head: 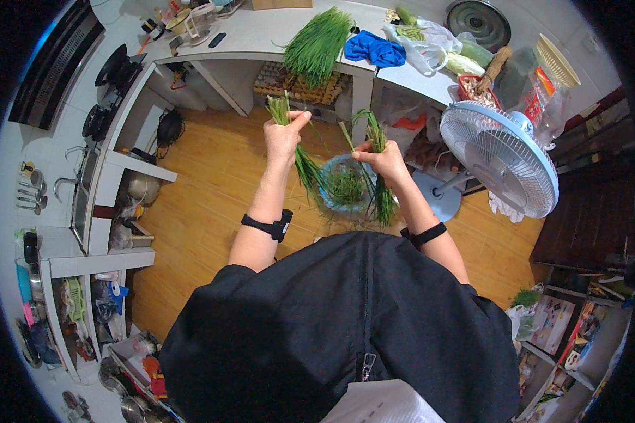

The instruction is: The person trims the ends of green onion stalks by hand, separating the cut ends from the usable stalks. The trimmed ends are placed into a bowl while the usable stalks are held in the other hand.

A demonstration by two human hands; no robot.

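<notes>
My left hand (284,136) is closed around a bunch of green garlic chives (309,172), stem ends up and leaves hanging down. In my right hand (382,158) is another bunch of chives (385,203), also hanging down, with a loose stalk (346,136) by the thumb and forefinger. Between and below the hands, a basin lined with a bluish plastic bag (329,200) stands on the floor and holds loose green scraps (345,185). A large pile of chives (320,45) lies on the counter beyond, its leaves hanging over the front edge.
A standing fan (500,158) is at the right, near my right forearm. On the white counter (248,31) lie a blue cloth (375,48), a plastic bag of vegetables (420,45) and a red basket of garlic (476,90). Egg trays (275,84) sit under the counter.
</notes>
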